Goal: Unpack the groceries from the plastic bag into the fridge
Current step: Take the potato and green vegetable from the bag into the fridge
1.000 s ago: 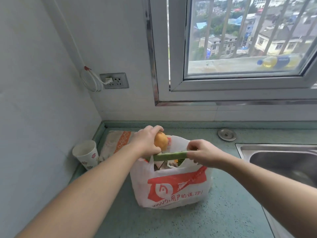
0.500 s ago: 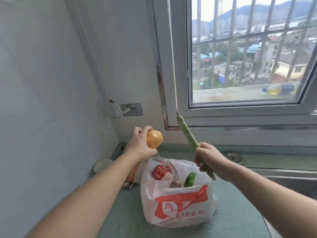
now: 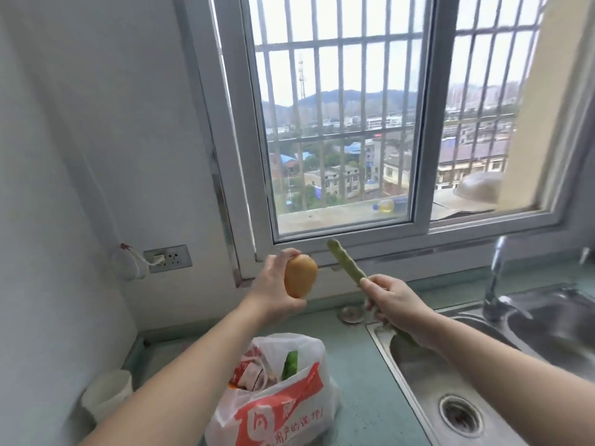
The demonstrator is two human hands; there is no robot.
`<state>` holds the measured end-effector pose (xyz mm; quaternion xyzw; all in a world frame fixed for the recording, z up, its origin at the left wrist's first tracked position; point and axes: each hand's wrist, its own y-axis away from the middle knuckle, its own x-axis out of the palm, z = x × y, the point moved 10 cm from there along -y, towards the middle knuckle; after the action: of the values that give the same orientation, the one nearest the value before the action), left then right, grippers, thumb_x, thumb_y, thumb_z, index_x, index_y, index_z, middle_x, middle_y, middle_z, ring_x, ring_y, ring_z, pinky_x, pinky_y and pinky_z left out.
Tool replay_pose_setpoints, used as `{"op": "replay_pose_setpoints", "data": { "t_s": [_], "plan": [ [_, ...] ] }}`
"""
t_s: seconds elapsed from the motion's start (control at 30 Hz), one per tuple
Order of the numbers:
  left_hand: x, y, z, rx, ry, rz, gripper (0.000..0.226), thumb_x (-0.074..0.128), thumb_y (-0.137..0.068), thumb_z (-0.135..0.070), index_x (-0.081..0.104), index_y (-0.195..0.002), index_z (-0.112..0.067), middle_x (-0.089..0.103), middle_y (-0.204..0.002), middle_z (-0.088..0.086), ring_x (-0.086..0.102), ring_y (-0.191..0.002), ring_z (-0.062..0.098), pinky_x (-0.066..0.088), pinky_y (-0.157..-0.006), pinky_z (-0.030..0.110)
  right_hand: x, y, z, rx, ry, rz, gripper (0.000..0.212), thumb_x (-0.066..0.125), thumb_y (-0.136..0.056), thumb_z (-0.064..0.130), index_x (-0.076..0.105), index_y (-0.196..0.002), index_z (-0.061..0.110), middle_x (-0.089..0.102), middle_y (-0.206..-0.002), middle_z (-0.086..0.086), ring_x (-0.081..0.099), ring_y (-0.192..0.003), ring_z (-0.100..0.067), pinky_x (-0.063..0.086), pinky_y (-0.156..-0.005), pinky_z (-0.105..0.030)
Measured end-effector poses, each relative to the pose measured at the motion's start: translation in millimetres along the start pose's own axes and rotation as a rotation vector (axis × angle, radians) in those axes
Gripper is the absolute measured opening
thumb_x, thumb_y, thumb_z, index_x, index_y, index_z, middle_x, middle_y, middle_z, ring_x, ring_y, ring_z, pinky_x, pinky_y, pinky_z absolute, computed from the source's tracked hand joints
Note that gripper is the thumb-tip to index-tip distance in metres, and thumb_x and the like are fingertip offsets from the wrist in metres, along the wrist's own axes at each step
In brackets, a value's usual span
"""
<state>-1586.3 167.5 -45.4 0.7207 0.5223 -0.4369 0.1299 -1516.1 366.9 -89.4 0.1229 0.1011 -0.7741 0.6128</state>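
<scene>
Both hands are raised above the plastic bag (image 3: 277,410) on the surface: left hand (image 3: 275,291) cups a potato (image 3: 300,276), right hand (image 3: 394,302) grips a long green vegetable (image 3: 347,265), best carried level to the unseen fridge.

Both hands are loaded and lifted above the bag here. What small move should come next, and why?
Probably turning away from the counter toward the fridge, which is not in view. The left hand grips a yellow-orange fruit and the right hand holds a long green vegetable, both clear of the plastic bag, so neither hand is free to pick more.
</scene>
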Motion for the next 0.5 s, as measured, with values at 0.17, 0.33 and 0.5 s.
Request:
{"op": "replay_pose_setpoints", "data": {
  "t_s": [0.17, 0.33, 0.5],
  "plan": [
    [54, 11, -48, 0.181, 0.098, 0.146, 0.082, 0.084, -0.066, -0.026, 0.035, -0.131, -0.036, 0.046, -0.119, 0.000, 0.050, -0.100, 0.019, 0.041, -0.083, 0.029, -71, 73, -35, 0.099, 0.022, -0.205, 0.021, 0.048, -0.100, 0.024, 0.061, -0.095, 0.008, 0.054, -0.063, -0.005, 0.038, -0.039, -0.012, 0.029, -0.038, -0.023],
    [101, 30, -121, 0.345, 0.143, 0.252, 0.090, 0.084, -0.064, -0.028, 0.033, -0.137, -0.043, 0.047, -0.125, -0.003, 0.050, -0.107, 0.017, 0.040, -0.089, 0.026, -134, 158, -51, 0.170, 0.042, -0.394, 0.024, 0.046, -0.100, 0.024, 0.060, -0.099, 0.004, 0.054, -0.062, -0.005, 0.039, -0.040, -0.013, 0.030, -0.037, -0.022],
    [143, 66, -231, 0.566, 0.163, 0.325, 0.090, 0.085, -0.061, -0.043, 0.036, -0.136, -0.040, 0.048, -0.126, -0.004, 0.051, -0.107, 0.016, 0.044, -0.091, 0.031, -202, 254, -58, 0.208, 0.016, -0.599, 0.025, 0.045, -0.100, 0.027, 0.062, -0.094, 0.010, 0.053, -0.064, -0.005, 0.039, -0.040, -0.012, 0.031, -0.038, -0.023]
  ]
}}
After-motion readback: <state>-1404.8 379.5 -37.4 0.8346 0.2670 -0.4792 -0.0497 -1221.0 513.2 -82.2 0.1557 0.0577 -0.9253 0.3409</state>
